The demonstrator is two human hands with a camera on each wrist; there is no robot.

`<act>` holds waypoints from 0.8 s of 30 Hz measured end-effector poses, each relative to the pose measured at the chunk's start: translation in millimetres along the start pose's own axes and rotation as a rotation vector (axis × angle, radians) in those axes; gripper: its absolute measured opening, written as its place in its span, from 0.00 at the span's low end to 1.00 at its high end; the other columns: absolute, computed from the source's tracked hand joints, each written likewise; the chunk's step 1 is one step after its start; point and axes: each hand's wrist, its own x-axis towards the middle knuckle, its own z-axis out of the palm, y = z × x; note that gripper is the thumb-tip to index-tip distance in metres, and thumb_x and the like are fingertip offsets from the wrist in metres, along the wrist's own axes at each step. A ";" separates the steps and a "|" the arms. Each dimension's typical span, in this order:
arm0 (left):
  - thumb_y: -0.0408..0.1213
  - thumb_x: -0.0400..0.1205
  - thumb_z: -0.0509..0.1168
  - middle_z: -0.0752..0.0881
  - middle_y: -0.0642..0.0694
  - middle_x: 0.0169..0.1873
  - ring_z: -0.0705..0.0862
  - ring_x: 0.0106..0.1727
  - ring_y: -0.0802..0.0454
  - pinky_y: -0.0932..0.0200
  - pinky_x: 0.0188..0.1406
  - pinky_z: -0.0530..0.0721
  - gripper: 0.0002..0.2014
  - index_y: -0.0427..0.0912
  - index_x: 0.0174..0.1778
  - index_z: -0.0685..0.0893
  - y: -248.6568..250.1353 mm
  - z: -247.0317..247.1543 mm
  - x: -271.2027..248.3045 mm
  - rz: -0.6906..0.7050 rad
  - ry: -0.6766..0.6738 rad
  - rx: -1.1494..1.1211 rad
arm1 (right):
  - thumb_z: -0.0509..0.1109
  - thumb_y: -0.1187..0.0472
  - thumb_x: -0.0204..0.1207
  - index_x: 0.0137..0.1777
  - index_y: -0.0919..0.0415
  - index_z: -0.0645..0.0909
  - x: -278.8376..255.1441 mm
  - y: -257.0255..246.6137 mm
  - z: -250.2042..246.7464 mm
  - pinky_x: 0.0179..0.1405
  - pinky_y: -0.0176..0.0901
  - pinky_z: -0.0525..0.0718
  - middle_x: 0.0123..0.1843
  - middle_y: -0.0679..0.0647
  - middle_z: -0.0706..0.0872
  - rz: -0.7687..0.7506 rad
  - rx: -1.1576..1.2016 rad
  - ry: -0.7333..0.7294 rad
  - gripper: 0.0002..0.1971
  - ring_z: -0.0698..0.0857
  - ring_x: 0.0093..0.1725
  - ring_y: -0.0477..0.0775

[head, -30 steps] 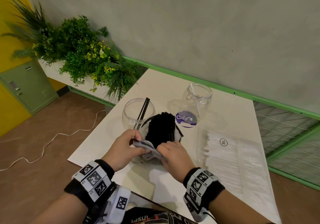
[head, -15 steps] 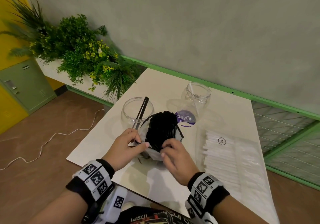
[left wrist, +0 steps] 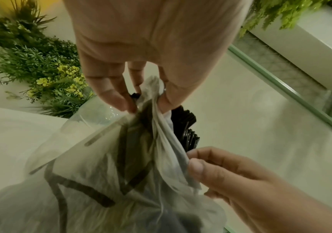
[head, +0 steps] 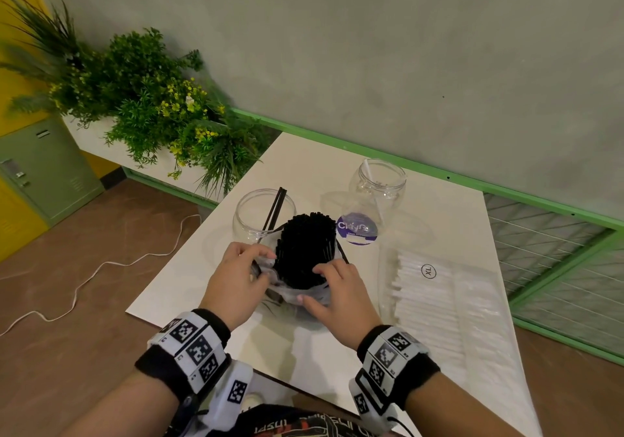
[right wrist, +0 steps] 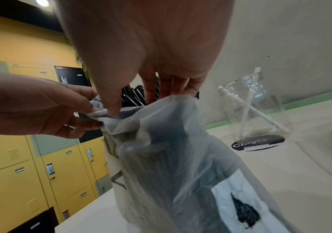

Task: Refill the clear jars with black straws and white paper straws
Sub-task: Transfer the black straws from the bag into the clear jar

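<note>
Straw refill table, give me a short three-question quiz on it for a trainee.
1. True or false: the left hand pinches the bag of black straws.
2. Which jar holds black straws? A. left jar B. right jar
3. Fill in: the pack of white straws lies to the ____ of the bag.

Key: 1 true. 2 A; the right jar holds a couple of white straws. 3 right.
</note>
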 end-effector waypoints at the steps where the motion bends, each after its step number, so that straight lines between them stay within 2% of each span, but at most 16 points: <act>1: 0.27 0.77 0.68 0.75 0.52 0.50 0.80 0.42 0.58 0.68 0.45 0.75 0.18 0.60 0.49 0.81 -0.5 -0.4 -0.1 -0.003 -0.019 -0.008 | 0.57 0.34 0.71 0.66 0.54 0.77 0.0 -1.7 0.6 0.61 0.44 0.75 0.61 0.48 0.76 0.006 0.006 0.007 0.31 0.73 0.60 0.51; 3: 0.22 0.76 0.65 0.78 0.53 0.49 0.81 0.42 0.56 0.75 0.41 0.73 0.22 0.60 0.47 0.83 -0.7 -0.9 0.4 -0.021 -0.053 -0.081 | 0.55 0.34 0.71 0.65 0.54 0.77 0.4 -3.4 3.2 0.60 0.46 0.76 0.60 0.48 0.76 0.012 0.009 0.013 0.31 0.73 0.60 0.52; 4: 0.20 0.75 0.62 0.81 0.53 0.50 0.82 0.43 0.52 0.74 0.40 0.75 0.24 0.59 0.47 0.84 -2.5 -0.2 0.5 -0.042 -0.063 -0.143 | 0.55 0.34 0.71 0.66 0.54 0.77 0.8 -4.1 4.9 0.60 0.47 0.76 0.60 0.48 0.76 0.017 0.015 0.011 0.31 0.73 0.60 0.52; 5: 0.18 0.75 0.60 0.83 0.52 0.51 0.83 0.44 0.48 0.70 0.41 0.78 0.25 0.58 0.48 0.85 -3.9 -0.1 0.6 -0.079 -0.072 -0.227 | 0.55 0.34 0.71 0.66 0.54 0.77 1.2 -5.2 6.3 0.61 0.47 0.76 0.60 0.48 0.76 0.023 0.024 0.008 0.32 0.73 0.60 0.52; 7: 0.16 0.76 0.56 0.84 0.47 0.51 0.84 0.42 0.41 0.52 0.44 0.83 0.26 0.54 0.51 0.84 -4.8 1.2 2.3 -0.194 -0.084 -0.459 | 0.55 0.33 0.71 0.66 0.54 0.77 2.9 -7.5 8.8 0.62 0.47 0.75 0.60 0.48 0.76 0.036 0.051 0.015 0.32 0.73 0.61 0.52; 8: 0.15 0.77 0.55 0.84 0.44 0.51 0.83 0.40 0.41 0.48 0.43 0.84 0.25 0.52 0.52 0.83 -3.6 2.0 3.6 -0.271 -0.089 -0.586 | 0.55 0.33 0.71 0.65 0.54 0.77 3.9 -9.5 9.2 0.62 0.47 0.75 0.60 0.48 0.76 0.044 0.071 0.022 0.32 0.73 0.61 0.52; 10: 0.19 0.79 0.57 0.83 0.41 0.48 0.83 0.39 0.45 0.50 0.42 0.84 0.19 0.48 0.53 0.81 -3.1 3.1 5.7 -0.385 -0.083 -0.717 | 0.54 0.31 0.70 0.63 0.54 0.78 6.3 -14.2 8.8 0.62 0.47 0.75 0.60 0.48 0.77 0.064 0.108 0.031 0.33 0.73 0.61 0.51; 14: 0.34 0.79 0.63 0.83 0.45 0.40 0.81 0.41 0.47 0.51 0.45 0.79 0.06 0.49 0.45 0.82 -8.0 5.0 8.7 -0.330 -0.054 -0.430 | 0.54 0.27 0.67 0.65 0.52 0.77 9.7 -21.8 7.6 0.62 0.47 0.74 0.62 0.46 0.79 0.082 0.108 0.015 0.36 0.73 0.62 0.50; 15: 0.34 0.78 0.63 0.83 0.44 0.39 0.81 0.40 0.46 0.49 0.45 0.80 0.05 0.49 0.43 0.81 -8.0 5.1 9.4 -0.333 -0.064 -0.453 | 0.56 0.27 0.65 0.65 0.53 0.77 10.0 -22.5 7.8 0.62 0.47 0.74 0.61 0.46 0.79 0.085 0.104 0.018 0.37 0.73 0.62 0.49; 17: 0.26 0.79 0.58 0.80 0.39 0.39 0.79 0.39 0.44 0.48 0.42 0.79 0.09 0.46 0.43 0.78 -9.8 7.8 10.0 -0.392 -0.079 -0.595 | 0.58 0.27 0.63 0.64 0.53 0.77 10.6 -23.2 8.4 0.61 0.47 0.75 0.60 0.46 0.79 0.096 0.099 0.025 0.38 0.73 0.62 0.50; 18: 0.22 0.80 0.55 0.78 0.37 0.41 0.77 0.40 0.44 0.49 0.41 0.78 0.12 0.45 0.44 0.76 -11.3 9.2 9.6 -0.424 -0.073 -0.654 | 0.59 0.27 0.61 0.64 0.52 0.77 10.9 -23.3 8.9 0.61 0.47 0.75 0.60 0.46 0.78 0.099 0.092 0.024 0.38 0.73 0.61 0.50; 20: 0.19 0.79 0.54 0.79 0.37 0.45 0.76 0.43 0.43 0.49 0.41 0.75 0.15 0.46 0.44 0.75 -16.9 13.2 9.7 -0.447 -0.063 -0.657 | 0.61 0.28 0.61 0.64 0.51 0.76 11.4 -24.2 10.4 0.60 0.48 0.75 0.59 0.46 0.78 0.094 0.063 0.013 0.37 0.74 0.61 0.51; 22: 0.25 0.76 0.59 0.79 0.38 0.43 0.75 0.44 0.44 0.49 0.43 0.74 0.10 0.46 0.43 0.76 -16.1 14.6 8.3 -0.442 -0.090 -0.663 | 0.67 0.31 0.63 0.64 0.51 0.76 11.6 -25.2 12.7 0.59 0.48 0.75 0.58 0.46 0.77 0.089 0.024 0.002 0.34 0.74 0.60 0.51; 24: 0.34 0.68 0.64 0.77 0.40 0.36 0.75 0.37 0.47 0.50 0.42 0.73 0.08 0.45 0.42 0.77 -7.8 12.8 8.4 -0.469 -0.163 -0.766 | 0.71 0.34 0.66 0.64 0.51 0.76 11.8 -24.7 14.8 0.59 0.48 0.75 0.58 0.46 0.77 0.093 0.001 0.008 0.31 0.73 0.60 0.52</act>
